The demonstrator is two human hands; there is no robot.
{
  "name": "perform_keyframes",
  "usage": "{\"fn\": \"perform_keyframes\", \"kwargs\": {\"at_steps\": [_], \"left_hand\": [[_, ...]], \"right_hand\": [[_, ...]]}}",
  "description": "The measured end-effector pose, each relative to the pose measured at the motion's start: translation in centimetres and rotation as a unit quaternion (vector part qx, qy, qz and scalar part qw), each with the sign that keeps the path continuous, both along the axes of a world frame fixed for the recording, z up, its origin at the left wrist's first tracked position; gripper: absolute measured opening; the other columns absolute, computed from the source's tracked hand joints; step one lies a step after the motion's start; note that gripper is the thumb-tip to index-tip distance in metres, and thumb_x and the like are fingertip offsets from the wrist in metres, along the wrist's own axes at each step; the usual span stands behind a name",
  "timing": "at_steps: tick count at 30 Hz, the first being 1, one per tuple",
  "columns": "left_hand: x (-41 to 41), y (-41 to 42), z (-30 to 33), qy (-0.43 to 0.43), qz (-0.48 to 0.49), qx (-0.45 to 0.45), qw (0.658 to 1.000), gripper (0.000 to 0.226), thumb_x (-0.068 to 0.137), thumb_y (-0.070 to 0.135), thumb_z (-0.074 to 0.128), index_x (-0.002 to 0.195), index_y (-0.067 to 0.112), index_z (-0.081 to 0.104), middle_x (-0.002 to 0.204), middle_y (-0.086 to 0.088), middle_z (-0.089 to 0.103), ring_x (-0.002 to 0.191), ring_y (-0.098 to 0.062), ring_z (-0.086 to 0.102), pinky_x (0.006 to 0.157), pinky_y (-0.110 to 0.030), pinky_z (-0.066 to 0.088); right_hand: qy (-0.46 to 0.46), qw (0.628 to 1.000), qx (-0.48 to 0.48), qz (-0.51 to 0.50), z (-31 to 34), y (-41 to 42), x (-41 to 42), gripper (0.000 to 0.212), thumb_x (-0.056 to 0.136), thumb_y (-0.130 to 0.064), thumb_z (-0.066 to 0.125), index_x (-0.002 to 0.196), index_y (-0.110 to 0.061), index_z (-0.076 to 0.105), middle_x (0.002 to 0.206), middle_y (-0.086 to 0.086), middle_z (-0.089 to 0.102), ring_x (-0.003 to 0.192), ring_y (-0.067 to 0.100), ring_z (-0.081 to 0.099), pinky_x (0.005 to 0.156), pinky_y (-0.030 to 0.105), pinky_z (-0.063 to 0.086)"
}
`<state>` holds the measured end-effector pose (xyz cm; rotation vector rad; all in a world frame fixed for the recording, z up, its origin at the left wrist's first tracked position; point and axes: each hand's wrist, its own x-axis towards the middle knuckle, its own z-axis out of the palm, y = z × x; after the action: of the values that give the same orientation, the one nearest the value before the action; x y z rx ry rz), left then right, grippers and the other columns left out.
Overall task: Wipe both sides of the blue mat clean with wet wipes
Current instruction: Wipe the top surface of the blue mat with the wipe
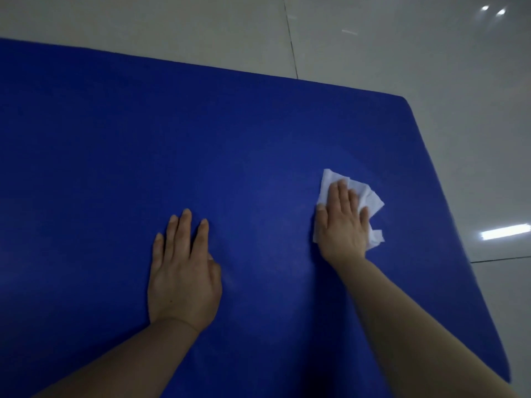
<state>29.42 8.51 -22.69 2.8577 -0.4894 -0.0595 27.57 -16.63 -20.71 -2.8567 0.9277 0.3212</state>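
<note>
- Nearest, the left hand (184,271) lies flat on the blue mat (115,139), fingers straight and slightly spread, holding nothing.
- Farther right, the right hand (343,222) presses a crumpled white wet wipe (370,199) onto the mat with straight fingers.
- Glossy floor tiles (402,53) lie under the mat.

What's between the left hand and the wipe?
Only bare blue mat between the left hand and the wet wipe, which lies under the right hand; head view.
</note>
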Motion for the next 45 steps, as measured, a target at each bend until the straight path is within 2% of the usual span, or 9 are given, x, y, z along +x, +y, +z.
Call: {"fn": "perform_keyframes", "kwargs": {"at_steps": [3, 9, 12, 16, 23, 30, 36, 40, 45], "left_hand": [[0.0, 0.0, 0.0, 0.001, 0.000, 0.000, 1.000, 0.060, 0.089, 0.027, 0.023, 0.140, 0.004, 0.043, 0.153, -0.018, 0.030, 0.142, -0.031, 0.024, 0.116, -0.046, 0.015], [0.1, 0.0, 0.2, -0.005, -0.005, 0.004, 1.000, 0.059, 0.089, 0.026, 0.024, 0.139, 0.004, 0.044, 0.152, -0.019, 0.032, 0.141, -0.033, 0.027, 0.115, -0.044, 0.013], [0.1, -0.1, 0.2, -0.001, -0.003, 0.005, 1.000, 0.059, 0.089, 0.026, 0.024, 0.140, 0.004, 0.045, 0.152, -0.018, 0.032, 0.141, -0.032, 0.027, 0.115, -0.043, 0.012], [0.0, 0.0, 0.1, 0.001, -0.003, -0.006, 1.000, 0.058, 0.089, 0.025, 0.025, 0.139, 0.004, 0.045, 0.152, -0.018, 0.031, 0.142, -0.031, 0.026, 0.117, -0.040, 0.007], [0.1, 0.0, 0.3, -0.009, -0.012, 0.003, 1.000, 0.060, 0.087, 0.025, 0.027, 0.138, 0.002, 0.046, 0.150, -0.020, 0.034, 0.139, -0.033, 0.028, 0.113, -0.046, 0.016], [0.2, 0.1, 0.0, -0.001, -0.007, -0.009, 1.000, 0.059, 0.088, 0.025, 0.026, 0.139, 0.003, 0.045, 0.151, -0.019, 0.033, 0.141, -0.032, 0.027, 0.116, -0.040, 0.007], [0.1, 0.0, 0.4, 0.008, -0.011, -0.008, 1.000, 0.059, 0.088, 0.025, 0.025, 0.138, 0.003, 0.047, 0.150, -0.019, 0.035, 0.140, -0.033, 0.028, 0.115, -0.045, 0.014], [0.2, 0.4, 0.6, 0.022, -0.005, -0.044, 0.999, 0.057, 0.089, 0.027, 0.027, 0.135, 0.004, 0.051, 0.149, -0.017, 0.037, 0.140, -0.030, 0.029, 0.116, -0.042, 0.012], [2.7, -0.3, 1.6, 0.016, -0.035, -0.125, 0.991, 0.050, 0.086, 0.025, 0.034, 0.119, 0.006, 0.064, 0.135, -0.017, 0.049, 0.125, -0.034, 0.044, 0.105, -0.056, 0.034]], "right_hand": [[-0.004, 1.000, 0.000, -0.010, -0.1, 1.7, 0.8, 0.058, 0.101, -0.040, 0.011, 0.153, -0.018, -0.002, 0.160, -0.003, -0.010, 0.147, 0.017, -0.007, 0.117, 0.047, -0.004], [-0.060, 0.956, 0.042, 0.286, -0.3, 8.7, 1.2, 0.063, 0.095, -0.044, 0.009, 0.151, -0.017, 0.018, 0.159, -0.002, 0.013, 0.147, 0.017, 0.008, 0.116, 0.044, 0.000], [-0.087, 0.979, -0.019, 0.186, -0.6, 4.8, 1.5, 0.063, 0.096, -0.041, 0.011, 0.150, -0.012, 0.024, 0.158, 0.004, 0.020, 0.145, 0.023, 0.021, 0.115, 0.048, 0.014], [-0.010, 0.998, 0.004, -0.064, -0.2, 1.5, 2.6, 0.057, 0.102, -0.038, 0.012, 0.153, -0.015, -0.001, 0.161, -0.001, -0.008, 0.147, 0.019, -0.005, 0.118, 0.047, -0.001], [-0.043, 0.960, 0.055, 0.272, 0.0, 10.1, 4.0, 0.070, 0.089, -0.046, -0.003, 0.153, -0.019, 0.010, 0.160, -0.003, 0.003, 0.147, 0.017, 0.002, 0.115, 0.042, -0.007], [0.010, 0.999, -0.007, -0.033, 0.3, 1.3, 4.2, 0.058, 0.102, -0.038, 0.013, 0.152, -0.016, -0.005, 0.160, -0.001, -0.011, 0.147, 0.020, -0.006, 0.118, 0.048, -0.001], [-0.016, 0.975, 0.023, 0.222, 0.1, 7.0, 4.6, 0.069, 0.089, -0.048, -0.009, 0.152, -0.022, -0.003, 0.160, -0.006, -0.008, 0.147, 0.014, -0.007, 0.116, 0.042, -0.007], [0.003, 0.998, 0.005, 0.057, 0.1, 0.6, 4.7, 0.057, 0.102, -0.041, 0.009, 0.152, -0.019, -0.006, 0.160, -0.007, -0.011, 0.146, 0.014, -0.009, 0.119, 0.042, -0.002], [-0.028, 0.998, 0.009, 0.055, -0.5, 0.5, 4.6, 0.058, 0.100, -0.043, 0.008, 0.152, -0.020, -0.006, 0.159, -0.008, -0.012, 0.146, 0.013, -0.011, 0.119, 0.041, -0.005]]}}
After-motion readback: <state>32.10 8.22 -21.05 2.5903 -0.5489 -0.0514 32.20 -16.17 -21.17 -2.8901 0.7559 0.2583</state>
